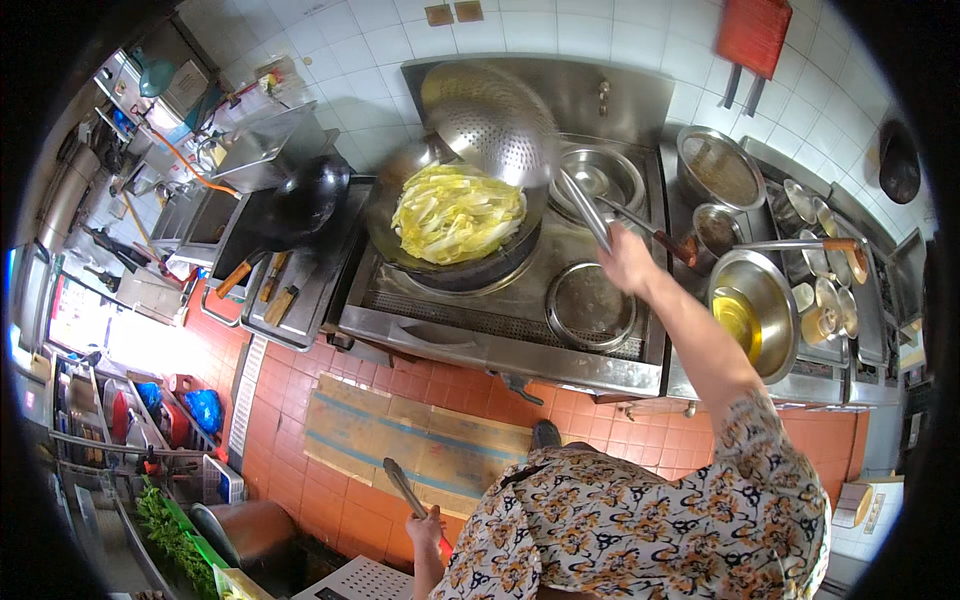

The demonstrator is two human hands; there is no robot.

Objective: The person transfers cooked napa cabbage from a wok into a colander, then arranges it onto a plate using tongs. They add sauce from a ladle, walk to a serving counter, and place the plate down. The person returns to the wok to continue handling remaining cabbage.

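My right hand (pixel 630 264) is closed round the metal handle of a large perforated strainer (pixel 510 135). The strainer's bowl is tilted and blurred by motion, above the back right rim of a wok (pixel 405 262). Chopped pale yellow-green leafy vegetable, like cabbage (pixel 455 218), fills the wok on the left burner. Low by my side, away from the stove, my left hand (pixel 425 527) grips a long grey metal utensil (pixel 402 485). Something red shows by that hand, and the utensil's exact kind is unclear.
Right of the stove (pixel 505 345) stands a steel bowl (pixel 780 310) with yellow oil, near a mesh-filled bowl (pixel 718 170) and several seasoning containers. A ladle (pixel 655 235) lies near my right hand. Another black wok (pixel 310 200) sits left. Flattened cardboard (pixel 400 440) covers floor tiles.
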